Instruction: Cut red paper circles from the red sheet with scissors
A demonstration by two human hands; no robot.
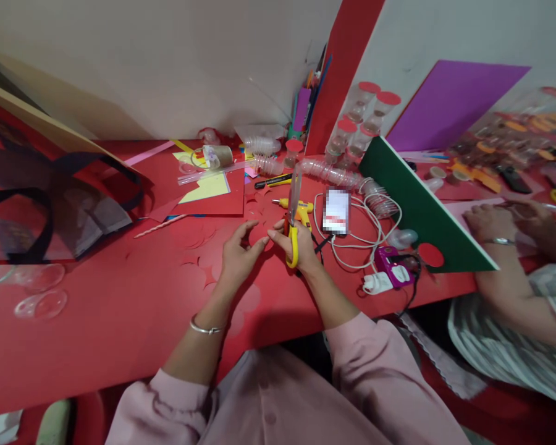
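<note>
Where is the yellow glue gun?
In the head view, the yellow glue gun lies on the red table just beyond the right hand, left of the phone.

Plain off-white walls [167,62] meeting in a corner behind a long red table [120,321], with a tall red strip [347,62] standing in that corner, a purple sheet [449,102] leaning on the right-hand wall, soft even light throughout.

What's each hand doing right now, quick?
Left hand: closed, pinching a piece of red paper.
Right hand: closed, holding the scissors by their yellow handles.
</note>
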